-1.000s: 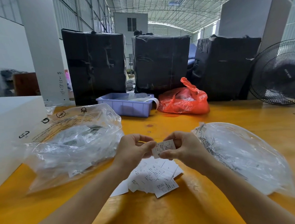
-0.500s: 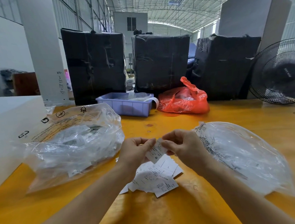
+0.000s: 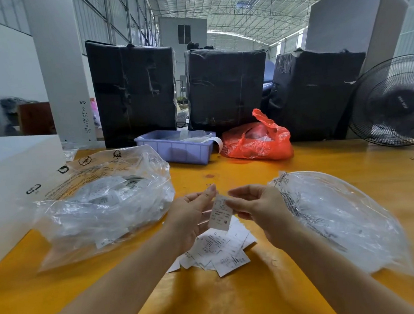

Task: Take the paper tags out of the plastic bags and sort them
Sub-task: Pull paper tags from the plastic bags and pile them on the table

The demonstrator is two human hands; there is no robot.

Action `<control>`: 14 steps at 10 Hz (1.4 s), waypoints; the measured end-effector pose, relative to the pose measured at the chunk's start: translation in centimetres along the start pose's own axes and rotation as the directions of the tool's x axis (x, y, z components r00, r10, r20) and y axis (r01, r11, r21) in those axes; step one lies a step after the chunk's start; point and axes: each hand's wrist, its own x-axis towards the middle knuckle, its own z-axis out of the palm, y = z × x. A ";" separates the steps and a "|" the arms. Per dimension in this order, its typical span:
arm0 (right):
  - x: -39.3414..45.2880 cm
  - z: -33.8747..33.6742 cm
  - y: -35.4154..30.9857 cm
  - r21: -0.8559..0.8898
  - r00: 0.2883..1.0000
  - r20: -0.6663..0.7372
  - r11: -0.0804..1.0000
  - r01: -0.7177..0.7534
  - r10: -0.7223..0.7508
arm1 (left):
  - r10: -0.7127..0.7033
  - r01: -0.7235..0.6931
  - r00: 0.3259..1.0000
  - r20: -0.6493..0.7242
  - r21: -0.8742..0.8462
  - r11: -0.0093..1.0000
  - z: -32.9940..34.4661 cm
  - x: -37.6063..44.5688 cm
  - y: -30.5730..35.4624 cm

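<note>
One tag (image 3: 219, 213) is pinched by the right hand (image 3: 259, 209); the left hand (image 3: 193, 215) has its fingers spread. Some tags (image 3: 218, 251) lie on the tabletop (image 3: 237, 303). The bag (image 3: 100, 202) at ten o'clock holds many more.

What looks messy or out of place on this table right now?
The paper tags under the hands lie in a loose, overlapping heap at mixed angles, not in sorted stacks. The right hand pinches one tag above it. Nothing looks spilled or torn.
</note>
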 end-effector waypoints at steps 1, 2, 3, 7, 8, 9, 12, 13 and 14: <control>0.2 -0.5 -0.2 0.060 0.998 -0.055 0.998 -0.009 0.012 | -0.007 0.007 1.000 -0.004 0.148 0.989 -0.6 0.2 0.0; 0.3 -0.7 -0.3 0.067 0.998 -0.064 0.998 -0.007 0.011 | 0.005 -0.011 1.000 0.028 0.235 0.972 -1.1 0.3 0.1; 0.3 -0.9 -0.7 0.027 0.997 -0.071 0.999 0.035 -0.033 | 0.056 -0.064 0.998 0.036 0.282 0.957 -1.3 0.2 0.7; 2.6 -13.1 0.7 -0.888 0.958 -0.287 0.370 -0.273 0.017 | 0.674 -0.132 0.584 -0.453 0.766 0.629 -12.2 1.3 6.8; 2.6 -13.5 2.1 -0.896 0.965 -0.247 0.358 -0.264 0.092 | 0.649 -0.014 0.582 -0.490 0.792 0.611 -15.2 2.4 6.5; 2.7 -13.4 2.7 -0.864 0.960 -0.281 0.431 -0.259 0.013 | 0.526 0.100 0.681 -0.510 0.776 0.622 -16.2 3.1 6.1; 2.7 -13.5 2.8 -0.882 0.929 -0.347 0.382 -0.277 -0.128 | 0.603 0.212 0.678 -0.421 0.897 0.389 -18.6 7.6 3.9; 2.6 -13.2 2.5 -0.905 0.911 -0.355 0.323 -0.277 -0.212 | 0.675 0.238 0.640 -0.366 0.931 0.278 -16.5 5.9 4.2; 2.8 -12.9 2.1 -0.901 0.886 -0.371 0.338 -0.271 -0.278 | 0.761 0.201 0.582 -0.286 0.958 0.206 -12.7 3.6 5.0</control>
